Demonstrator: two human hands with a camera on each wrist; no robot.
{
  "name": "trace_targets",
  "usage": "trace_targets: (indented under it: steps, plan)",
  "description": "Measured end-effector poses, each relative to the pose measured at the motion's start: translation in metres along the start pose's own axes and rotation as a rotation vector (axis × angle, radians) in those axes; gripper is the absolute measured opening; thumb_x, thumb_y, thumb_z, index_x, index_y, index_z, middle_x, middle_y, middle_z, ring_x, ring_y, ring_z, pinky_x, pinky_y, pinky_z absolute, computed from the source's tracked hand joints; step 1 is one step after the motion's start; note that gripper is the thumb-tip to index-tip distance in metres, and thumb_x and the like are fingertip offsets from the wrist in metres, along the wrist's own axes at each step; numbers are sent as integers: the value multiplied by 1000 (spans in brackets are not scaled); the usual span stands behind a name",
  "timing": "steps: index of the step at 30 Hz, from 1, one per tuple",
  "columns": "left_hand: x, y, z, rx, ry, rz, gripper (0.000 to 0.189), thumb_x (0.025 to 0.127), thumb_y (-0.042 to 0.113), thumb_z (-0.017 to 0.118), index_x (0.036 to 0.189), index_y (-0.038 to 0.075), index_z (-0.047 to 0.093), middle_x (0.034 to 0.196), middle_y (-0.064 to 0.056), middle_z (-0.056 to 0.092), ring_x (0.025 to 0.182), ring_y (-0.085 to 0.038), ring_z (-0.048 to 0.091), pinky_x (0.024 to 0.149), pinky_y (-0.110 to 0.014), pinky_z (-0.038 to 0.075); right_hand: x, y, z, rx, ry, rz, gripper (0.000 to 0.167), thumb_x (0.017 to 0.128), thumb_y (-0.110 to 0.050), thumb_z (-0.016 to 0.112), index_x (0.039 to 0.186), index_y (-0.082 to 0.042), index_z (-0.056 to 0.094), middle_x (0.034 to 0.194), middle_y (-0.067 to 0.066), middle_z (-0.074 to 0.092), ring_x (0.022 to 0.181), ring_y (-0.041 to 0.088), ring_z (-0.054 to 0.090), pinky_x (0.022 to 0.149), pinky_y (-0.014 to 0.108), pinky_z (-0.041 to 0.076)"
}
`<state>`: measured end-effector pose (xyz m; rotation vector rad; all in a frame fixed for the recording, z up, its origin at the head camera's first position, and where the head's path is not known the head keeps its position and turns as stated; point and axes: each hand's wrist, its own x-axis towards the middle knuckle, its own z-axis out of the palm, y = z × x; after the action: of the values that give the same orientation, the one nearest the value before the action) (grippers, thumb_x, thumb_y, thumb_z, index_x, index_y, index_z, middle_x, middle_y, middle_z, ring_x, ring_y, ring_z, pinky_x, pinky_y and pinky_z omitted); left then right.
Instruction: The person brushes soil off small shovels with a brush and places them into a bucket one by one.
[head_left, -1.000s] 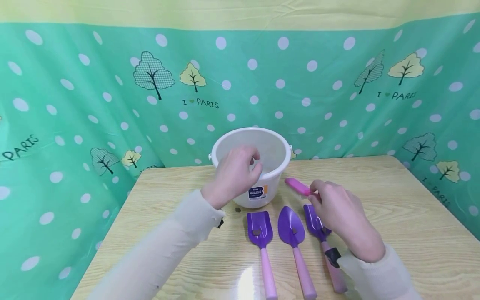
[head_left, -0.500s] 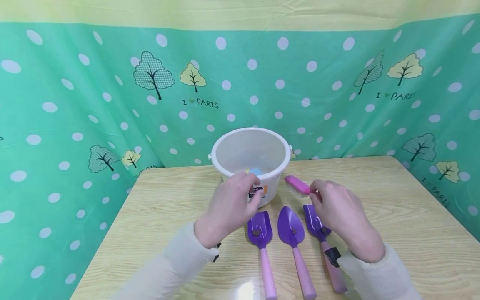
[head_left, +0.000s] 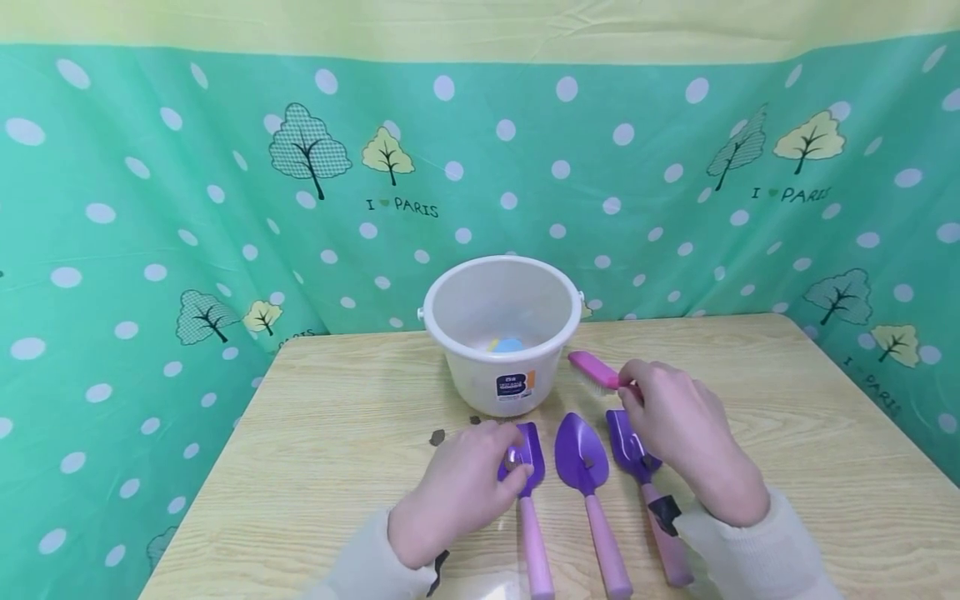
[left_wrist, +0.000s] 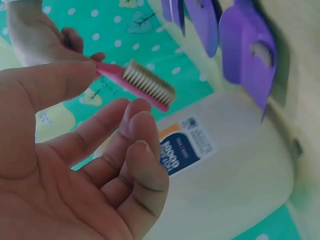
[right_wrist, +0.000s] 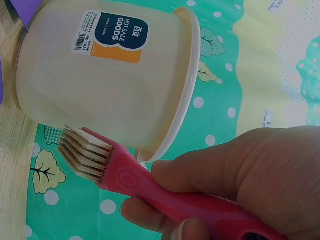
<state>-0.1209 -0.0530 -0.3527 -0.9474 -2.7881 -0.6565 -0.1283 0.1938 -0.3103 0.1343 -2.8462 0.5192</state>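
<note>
My right hand holds a pink scrub brush by its handle, thumb along one side. The brush's pale bristles face down, above the table right of the white bucket. My left hand has loosely bent fingers with nothing between them, as the left wrist view shows. It overlaps the left purple square-ended garden shovel in the head view. Beside that lie a pointed trowel and another purple shovel, partly hidden by my right hand and wrist. All have pink handles; small brown lumps lie in their blades.
Dark brown crumbs lie on the wooden table, left of the shovels and close to the bucket. A blue piece and something yellow show inside the bucket. A green dotted curtain hangs behind the table.
My left hand has come back from over the bucket's opening, down and toward me, to the left shovel. The blue and yellow things in the bucket now show. The right hand stays put.
</note>
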Motion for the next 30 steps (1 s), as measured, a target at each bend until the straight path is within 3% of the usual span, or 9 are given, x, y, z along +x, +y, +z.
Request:
trace_targets:
  steps: [10, 17, 23, 30]
  plan:
    - [-14, 4, 19, -72, -115, -71, 18, 84, 29, 67, 95, 15, 64, 73, 7, 56, 63, -3, 48, 52, -21, 39, -1, 1, -1, -5, 1, -5, 10, 87, -7, 63, 96, -5, 67, 71, 3, 55, 54, 16, 45, 46, 28, 37]
    - [-23, 11, 36, -14, -174, -90, 30, 83, 31, 68, 109, 17, 65, 87, 2, 67, 75, -11, 62, 56, -26, 45, 0, 1, -1, -11, -8, -6, 10, 87, -7, 64, 96, -5, 67, 71, 3, 56, 54, 16, 45, 46, 28, 37]
    - [-27, 16, 45, -4, -225, -97, 34, 82, 38, 68, 109, 18, 63, 73, 10, 56, 73, -9, 58, 54, -28, 42, 0, 1, -1, -3, -24, 9, 10, 87, -7, 63, 96, -5, 66, 72, 4, 55, 54, 16, 46, 46, 28, 37]
    - [-32, 17, 49, -16, -278, -112, 33, 84, 43, 65, 107, 20, 63, 71, 14, 51, 66, -6, 53, 54, -27, 39, -1, 0, -1, 3, -25, 7, 10, 87, -7, 63, 97, -5, 66, 71, 3, 55, 53, 16, 46, 46, 28, 37]
